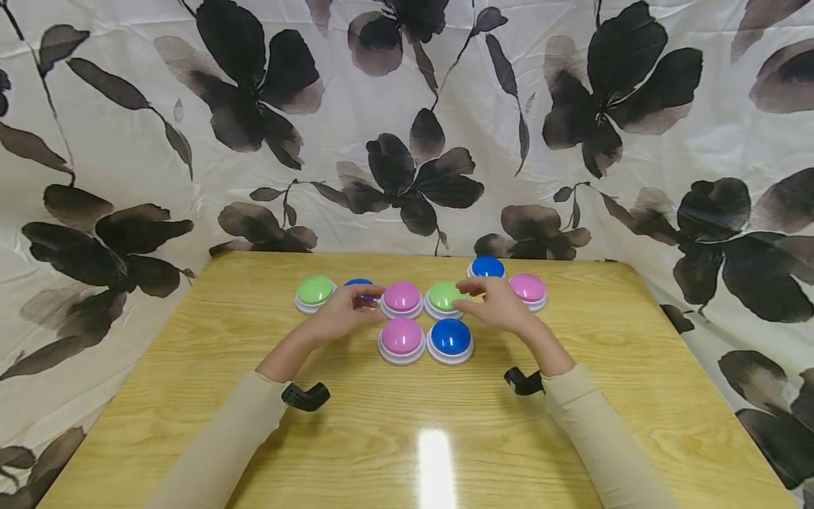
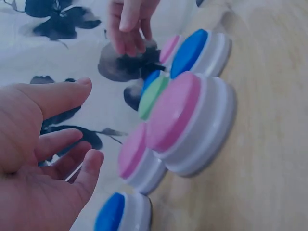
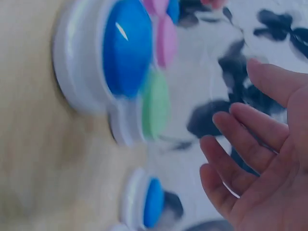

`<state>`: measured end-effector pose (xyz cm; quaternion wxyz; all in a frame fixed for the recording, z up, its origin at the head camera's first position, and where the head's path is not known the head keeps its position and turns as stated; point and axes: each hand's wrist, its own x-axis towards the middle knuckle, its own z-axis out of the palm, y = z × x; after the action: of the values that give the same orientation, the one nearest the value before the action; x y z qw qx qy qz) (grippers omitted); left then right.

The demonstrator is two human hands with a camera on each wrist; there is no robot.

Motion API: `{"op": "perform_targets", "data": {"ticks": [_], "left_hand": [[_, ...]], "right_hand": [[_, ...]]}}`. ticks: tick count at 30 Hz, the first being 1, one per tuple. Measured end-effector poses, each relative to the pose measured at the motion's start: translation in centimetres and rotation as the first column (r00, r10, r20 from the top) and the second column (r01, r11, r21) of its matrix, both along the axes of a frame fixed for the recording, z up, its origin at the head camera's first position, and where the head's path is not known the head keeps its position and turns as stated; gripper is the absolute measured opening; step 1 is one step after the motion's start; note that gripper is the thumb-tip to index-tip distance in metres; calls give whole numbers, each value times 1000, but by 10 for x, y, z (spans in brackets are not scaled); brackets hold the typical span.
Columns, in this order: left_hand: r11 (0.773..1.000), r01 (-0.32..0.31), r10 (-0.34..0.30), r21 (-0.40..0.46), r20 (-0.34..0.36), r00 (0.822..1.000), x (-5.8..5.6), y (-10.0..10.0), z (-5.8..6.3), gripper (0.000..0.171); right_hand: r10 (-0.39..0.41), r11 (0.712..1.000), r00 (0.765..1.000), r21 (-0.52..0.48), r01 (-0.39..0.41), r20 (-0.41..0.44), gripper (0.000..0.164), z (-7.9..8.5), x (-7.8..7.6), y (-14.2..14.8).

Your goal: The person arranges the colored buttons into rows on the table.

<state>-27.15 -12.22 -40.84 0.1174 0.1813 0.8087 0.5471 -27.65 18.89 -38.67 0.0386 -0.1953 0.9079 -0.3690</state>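
The left hand (image 1: 343, 313), fingers released and loosely bent, hangs between a white-based green domed button (image 1: 314, 289) and a pink domed button (image 1: 402, 295), partly hiding a blue domed button (image 1: 359, 282). The right hand (image 1: 499, 305), likewise released, is near a second green button (image 1: 443, 294). A far blue button (image 1: 487, 266) and right pink button (image 1: 528, 286) sit toward the wood-grain desk's (image 1: 362, 442) far edge; nearer than the near pink button (image 1: 401, 336) and near blue button (image 1: 450, 337), open wood spreads left and right.

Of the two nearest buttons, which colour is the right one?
Blue; this button shows best in the head view.
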Motion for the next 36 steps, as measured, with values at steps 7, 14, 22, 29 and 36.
{"op": "perform_targets", "data": {"ticks": [7, 14, 22, 29, 36], "left_hand": [[997, 25, -23, -71, 36, 999, -20, 19, 8, 53], [994, 55, -54, -89, 20, 998, -30, 40, 12, 47], [996, 83, -81, -39, 45, 996, -31, 60, 10, 50], [990, 110, -108, -83, 20, 994, -36, 85, 9, 51], [988, 134, -133, -73, 20, 991, -37, 109, 13, 50]], "right_hand": [[-23, 1000, 1000, -7, 23, -11, 40, 34, -18, 40], [-120, 992, 993, 50, 119, 17, 41, 42, -45, 71], [-183, 982, 979, -24, 186, 95, 44, 26, -62, 102], [-218, 973, 955, -29, 229, 202, 48, 11, -70, 122], [-243, 963, 932, -46, 264, 269, 53, -6, -76, 135]]}}
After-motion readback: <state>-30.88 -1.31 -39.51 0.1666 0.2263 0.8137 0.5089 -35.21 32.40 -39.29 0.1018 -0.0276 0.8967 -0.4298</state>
